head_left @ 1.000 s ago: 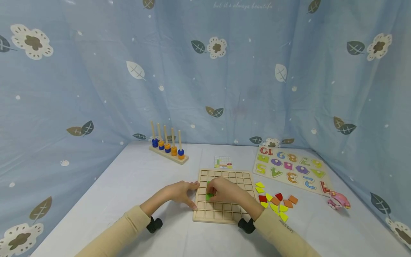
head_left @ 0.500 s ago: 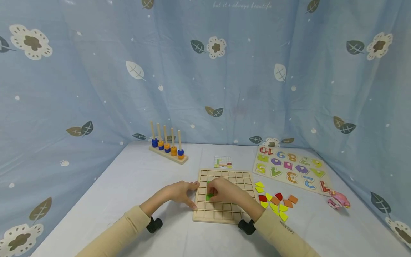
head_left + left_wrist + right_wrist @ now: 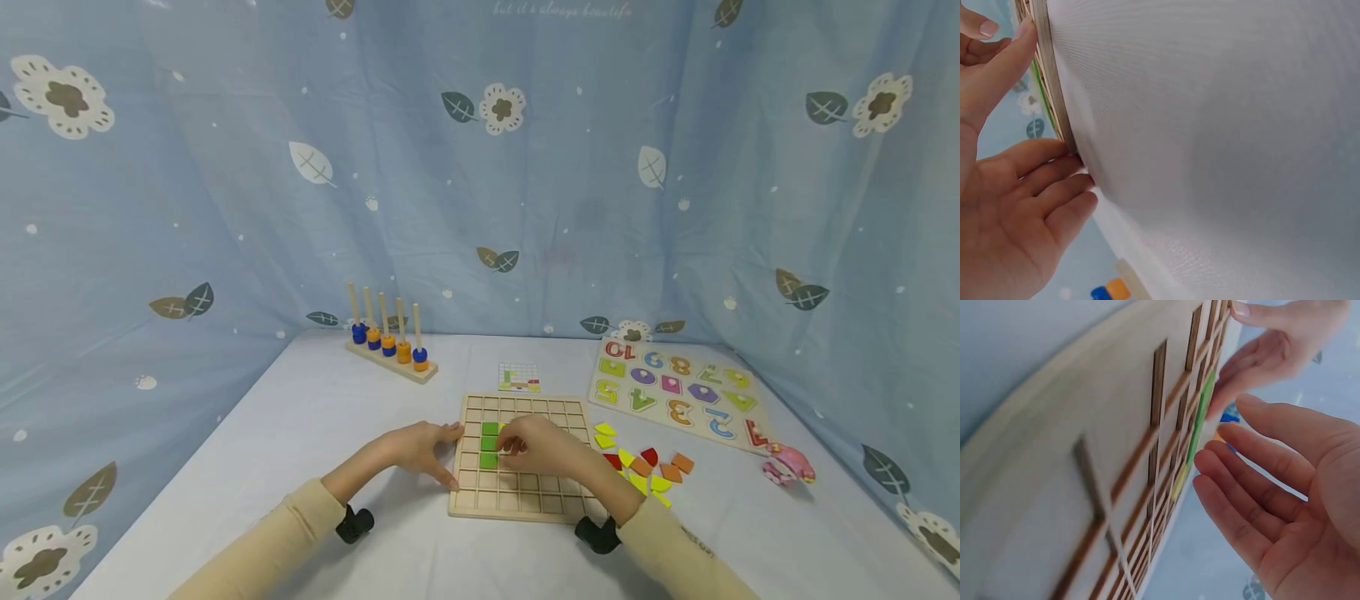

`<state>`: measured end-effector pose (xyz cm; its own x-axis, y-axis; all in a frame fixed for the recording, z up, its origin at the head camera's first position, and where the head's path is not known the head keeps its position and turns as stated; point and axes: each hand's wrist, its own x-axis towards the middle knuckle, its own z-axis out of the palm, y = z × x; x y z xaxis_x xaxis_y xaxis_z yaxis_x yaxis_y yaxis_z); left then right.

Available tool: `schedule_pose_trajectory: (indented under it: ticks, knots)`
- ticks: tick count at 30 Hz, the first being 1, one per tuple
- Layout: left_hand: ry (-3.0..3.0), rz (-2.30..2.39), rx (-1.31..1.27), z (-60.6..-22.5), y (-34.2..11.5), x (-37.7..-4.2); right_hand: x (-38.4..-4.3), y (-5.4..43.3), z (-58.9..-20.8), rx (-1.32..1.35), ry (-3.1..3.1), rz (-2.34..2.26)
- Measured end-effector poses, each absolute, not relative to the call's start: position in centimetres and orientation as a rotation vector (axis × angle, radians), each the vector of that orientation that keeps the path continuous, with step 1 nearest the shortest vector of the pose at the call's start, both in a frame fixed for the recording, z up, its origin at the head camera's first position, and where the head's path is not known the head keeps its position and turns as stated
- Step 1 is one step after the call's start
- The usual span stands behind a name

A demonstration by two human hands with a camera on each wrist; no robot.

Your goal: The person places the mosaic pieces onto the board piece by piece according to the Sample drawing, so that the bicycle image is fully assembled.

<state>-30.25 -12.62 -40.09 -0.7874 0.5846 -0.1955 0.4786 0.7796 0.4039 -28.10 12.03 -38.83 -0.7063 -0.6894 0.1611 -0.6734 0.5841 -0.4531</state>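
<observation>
A wooden grid board lies on the table with a column of green square tiles in its left part. A yellow tile sits at the end of the green ones, partly covered by the right hand in the head view. My left hand rests at the board's left edge, thumb and fingers spread and touching the rim. In the left wrist view its thumb and fingertips meet the wooden side. My right hand hovers over the board just right of the green tiles, fingers loosely bent, nothing between them in the right wrist view.
Loose yellow, red and orange pieces lie right of the board. Behind it is a small pattern card. A bead-peg stand is at back left, a number puzzle board at back right, a pink toy beside it.
My right hand has lifted off the green tiles and shifted slightly right, uncovering the column. The left hand stays at the board's edge.
</observation>
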Motion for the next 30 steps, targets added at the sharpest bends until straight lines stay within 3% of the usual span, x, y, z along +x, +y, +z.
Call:
schedule_pose_trajectory:
  ticks: [18, 30]
  knots:
    - [2.611, 0.510, 0.861, -39.9, -13.0, -30.7, -27.9, 21.8, -38.0, -1.104, 2.852, -0.736]
    - [2.655, 0.607, 0.925, -40.1, -12.9, -30.6, -24.5, 25.9, -37.8, -0.966, 2.832, -0.713]
